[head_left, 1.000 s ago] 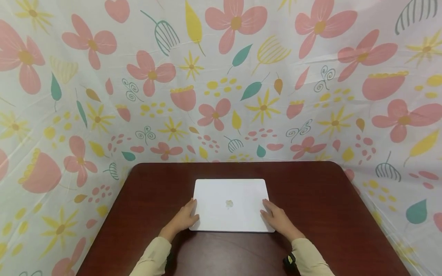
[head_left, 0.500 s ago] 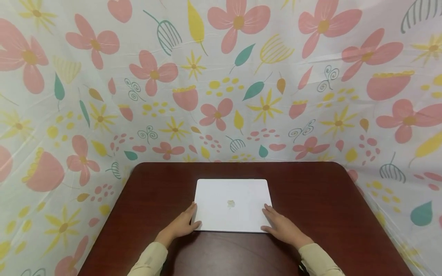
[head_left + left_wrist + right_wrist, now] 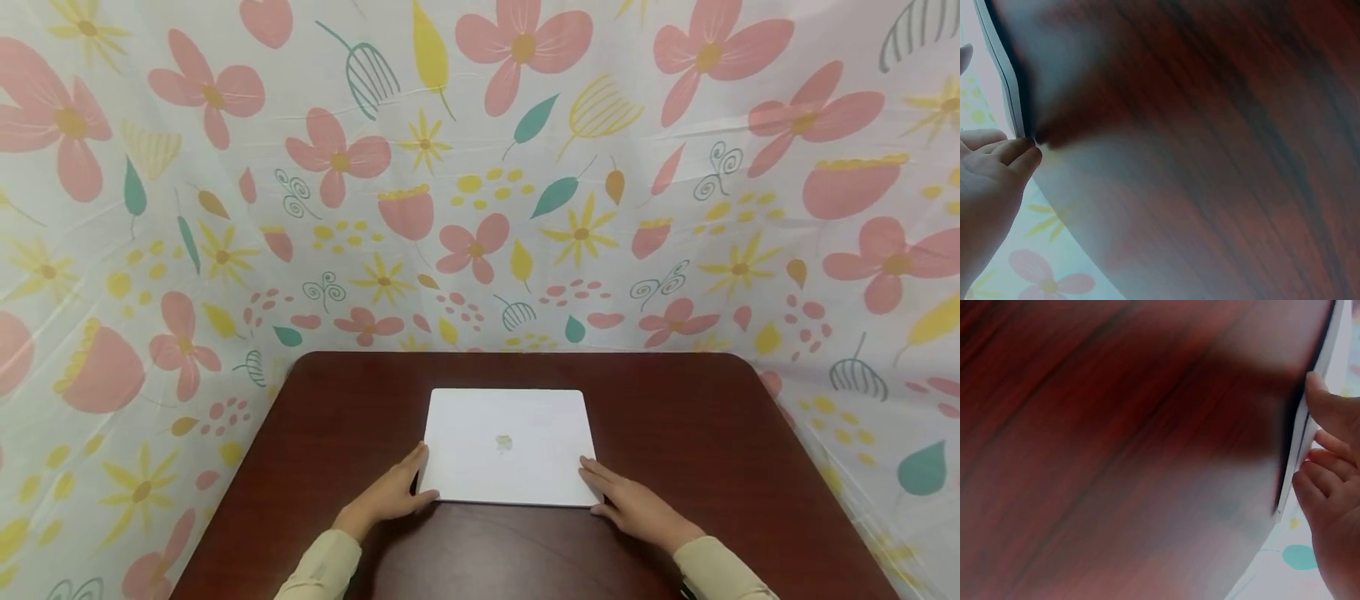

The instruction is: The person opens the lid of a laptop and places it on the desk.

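Observation:
A closed silver laptop [image 3: 517,471] with an apple logo on its lid lies flat on the dark red-brown table. At its left side my left hand [image 3: 392,493] rests with fingers along the edge and the thumb by the front corner. My right hand [image 3: 637,505] touches the right side near the front corner, fingertips on the lid's edge. In the left wrist view the fingertips of the left hand [image 3: 991,181] meet the laptop's corner [image 3: 1005,75]. The right wrist view has the right hand [image 3: 1338,487] with its thumb at the laptop's front edge [image 3: 1297,440].
The wooden table [image 3: 345,408] has rounded far corners. Behind it and along both sides hangs a white cloth [image 3: 480,150] printed with flowers and leaves.
The right hand has slid toward the front right corner of the laptop. The left hand has come slightly nearer the front. The view has shifted a little; the laptop stays on the table.

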A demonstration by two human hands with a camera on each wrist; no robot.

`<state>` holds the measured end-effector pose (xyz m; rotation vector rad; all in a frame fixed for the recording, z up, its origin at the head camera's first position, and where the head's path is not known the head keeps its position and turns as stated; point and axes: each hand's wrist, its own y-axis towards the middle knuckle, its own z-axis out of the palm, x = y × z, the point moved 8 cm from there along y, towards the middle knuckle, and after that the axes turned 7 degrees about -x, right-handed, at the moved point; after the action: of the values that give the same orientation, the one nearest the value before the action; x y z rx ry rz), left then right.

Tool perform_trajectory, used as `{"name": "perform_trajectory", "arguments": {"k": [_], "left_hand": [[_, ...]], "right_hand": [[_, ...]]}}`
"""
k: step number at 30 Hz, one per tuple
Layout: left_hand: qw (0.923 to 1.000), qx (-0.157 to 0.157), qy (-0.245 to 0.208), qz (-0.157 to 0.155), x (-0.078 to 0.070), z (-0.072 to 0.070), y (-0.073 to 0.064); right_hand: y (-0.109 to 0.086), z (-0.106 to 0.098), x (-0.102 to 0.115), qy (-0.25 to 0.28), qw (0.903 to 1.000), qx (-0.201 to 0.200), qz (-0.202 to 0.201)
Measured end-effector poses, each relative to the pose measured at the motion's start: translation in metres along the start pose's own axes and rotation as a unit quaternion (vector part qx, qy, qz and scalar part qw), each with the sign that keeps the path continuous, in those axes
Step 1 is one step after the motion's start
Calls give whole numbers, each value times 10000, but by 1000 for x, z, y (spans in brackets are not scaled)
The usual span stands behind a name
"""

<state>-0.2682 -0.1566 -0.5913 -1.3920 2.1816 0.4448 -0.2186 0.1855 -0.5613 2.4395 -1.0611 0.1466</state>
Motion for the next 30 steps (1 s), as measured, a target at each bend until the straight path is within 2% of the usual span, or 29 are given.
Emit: {"name": "perform_trajectory", "arguments": {"k": [4,9,14,22,30], "left_hand": [[10000,33,29,-20,3,1,1],[10000,36,54,-9,4,2,0],[10000,54,26,32,3,2,0],[10000,22,79,48,1,3,0],[10000,17,26,22,2,2,-1]], "right_hand": [[-5,-5,3,-170,9981,-283,-529],[-9,-6,2,-565,9924,-608,-912],[-11,-5,-1,-770,9892,-710,-1028],[-12,-7,-5,-619,9869,-931,-1159],[-11,-7,-1,-866,9788,-1113,-1483]]}}
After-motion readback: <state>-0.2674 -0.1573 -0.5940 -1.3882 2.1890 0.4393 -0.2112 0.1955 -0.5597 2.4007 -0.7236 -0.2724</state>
